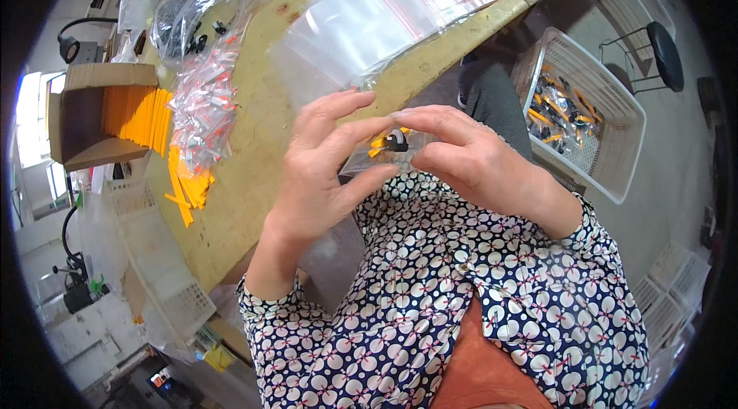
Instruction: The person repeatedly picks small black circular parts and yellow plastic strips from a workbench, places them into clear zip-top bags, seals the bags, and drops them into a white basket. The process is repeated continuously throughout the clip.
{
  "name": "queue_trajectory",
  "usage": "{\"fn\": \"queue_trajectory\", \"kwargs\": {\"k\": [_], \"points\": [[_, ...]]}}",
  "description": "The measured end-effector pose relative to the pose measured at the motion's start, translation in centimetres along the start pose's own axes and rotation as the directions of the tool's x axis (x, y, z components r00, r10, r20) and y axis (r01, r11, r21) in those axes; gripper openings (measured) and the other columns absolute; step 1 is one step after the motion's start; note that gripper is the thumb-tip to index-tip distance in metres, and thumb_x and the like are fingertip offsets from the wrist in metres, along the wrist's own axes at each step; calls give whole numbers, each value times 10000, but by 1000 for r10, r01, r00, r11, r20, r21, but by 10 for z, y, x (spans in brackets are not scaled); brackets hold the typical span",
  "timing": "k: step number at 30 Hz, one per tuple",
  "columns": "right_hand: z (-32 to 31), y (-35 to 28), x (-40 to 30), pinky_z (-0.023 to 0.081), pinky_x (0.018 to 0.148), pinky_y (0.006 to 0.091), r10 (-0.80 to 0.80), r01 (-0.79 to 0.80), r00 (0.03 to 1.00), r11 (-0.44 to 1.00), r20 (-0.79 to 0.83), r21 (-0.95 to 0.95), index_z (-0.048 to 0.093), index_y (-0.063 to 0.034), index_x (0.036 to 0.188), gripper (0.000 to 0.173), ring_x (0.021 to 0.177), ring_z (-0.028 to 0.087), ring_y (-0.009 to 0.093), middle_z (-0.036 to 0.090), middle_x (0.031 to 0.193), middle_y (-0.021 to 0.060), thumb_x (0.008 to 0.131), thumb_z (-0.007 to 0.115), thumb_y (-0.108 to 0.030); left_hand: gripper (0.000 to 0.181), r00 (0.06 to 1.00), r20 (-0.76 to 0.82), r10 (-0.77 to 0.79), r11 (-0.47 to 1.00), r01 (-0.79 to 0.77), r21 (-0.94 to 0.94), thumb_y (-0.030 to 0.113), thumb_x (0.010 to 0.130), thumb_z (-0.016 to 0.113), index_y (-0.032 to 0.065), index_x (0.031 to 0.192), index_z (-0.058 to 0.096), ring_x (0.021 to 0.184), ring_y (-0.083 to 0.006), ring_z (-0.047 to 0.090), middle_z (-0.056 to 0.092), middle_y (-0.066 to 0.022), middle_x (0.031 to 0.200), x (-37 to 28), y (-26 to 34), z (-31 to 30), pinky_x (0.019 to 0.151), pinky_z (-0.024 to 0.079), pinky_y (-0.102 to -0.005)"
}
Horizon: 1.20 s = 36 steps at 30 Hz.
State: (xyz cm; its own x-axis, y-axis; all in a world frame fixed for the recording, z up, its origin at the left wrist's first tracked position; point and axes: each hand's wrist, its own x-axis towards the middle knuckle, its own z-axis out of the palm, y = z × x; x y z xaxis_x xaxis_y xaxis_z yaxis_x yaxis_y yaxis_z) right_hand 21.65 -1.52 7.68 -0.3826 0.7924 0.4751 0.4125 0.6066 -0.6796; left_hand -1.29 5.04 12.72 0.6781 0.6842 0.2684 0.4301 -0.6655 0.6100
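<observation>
A small clear plastic bag point(369, 162) with black and yellow parts point(396, 141) inside is between my two hands, close to the front of my patterned shirt. My left hand point(326, 164) is at its left side, thumb below and index finger above the parts. From the right, my right hand point(473, 155) curls over the bag, its index fingertip meeting the left one at the upper edge. Both hands appear to hold the bag, though my fingers partly hide where they grip it. Beyond them, a fanned stack of clear zip bags point(369, 17) lies on the yellowish table point(253, 120).
Small red-edged bags point(204, 103) are heaped at left beside loose yellow strips point(187, 184). A cardboard box point(81, 115) there holds more strips. Large plastic bags point(184, 17) contain black parts. To the right, a white plastic crate point(622, 149) holds filled bags, near a black stool point(666, 57).
</observation>
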Motion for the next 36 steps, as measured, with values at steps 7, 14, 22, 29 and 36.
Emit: {"fn": "queue_trajectory", "kwargs": {"k": [7, 14, 22, 29, 36], "points": [[-16, -3, -13, 524, 1003, 447, -3, -1, 999, 997, -49, -82, 598, 40, 859, 137, 1187, 606, 408, 614, 1249, 239, 743, 667, 20, 101, 971, -112, -213, 976, 206, -74, 55, 903, 695, 15, 987, 734, 754, -150, 631, 703, -88, 915, 31, -37, -29, 714, 522, -287], [-15, 16, -27, 528, 991, 454, 78, -78, 997, 996, -4, -36, 579, 62, 845, 125, 1192, 606, 410, 619, 1246, 249, 741, 646, 40, 230, 949, -249, -195, 971, 222, 87, 86, 953, 623, 20, 1157, 704, 906, -215, 697, 713, -131, 1033, 123, -157, -37, 828, 534, -309], [-20, 32, -51, 523, 984, 446, 211, -211, 975, 977, -65, 1, 597, 33, 869, 113, 1186, 603, 402, 619, 1250, 229, 777, 663, 38, 515, 910, -391, -136, 724, 361, 588, 314, 856, 744, 131, 1314, 594, 1180, -377, 546, 601, -189, 1233, 211, -230, -29, 1046, 428, -439], [-24, 42, -56, 527, 974, 441, 253, -254, 963, 967, -97, 9, 601, 19, 885, 130, 1175, 603, 397, 614, 1250, 220, 784, 683, 16, 444, 930, -362, -64, 917, 198, 347, 174, 752, 827, 85, 1149, 647, 1079, -308, 548, 569, -130, 1109, 204, -226, -9, 950, 470, -416], [-25, 46, -54, 532, 966, 436, 240, -239, 968, 971, -70, 15, 599, 16, 893, 130, 1173, 605, 390, 618, 1243, 213, 793, 684, 10, 674, 890, -440, -119, 903, 281, 324, 198, 724, 855, 89, 1325, 569, 1120, -263, 548, 562, -128, 1216, 177, -223, -19, 929, 502, -377]]}}
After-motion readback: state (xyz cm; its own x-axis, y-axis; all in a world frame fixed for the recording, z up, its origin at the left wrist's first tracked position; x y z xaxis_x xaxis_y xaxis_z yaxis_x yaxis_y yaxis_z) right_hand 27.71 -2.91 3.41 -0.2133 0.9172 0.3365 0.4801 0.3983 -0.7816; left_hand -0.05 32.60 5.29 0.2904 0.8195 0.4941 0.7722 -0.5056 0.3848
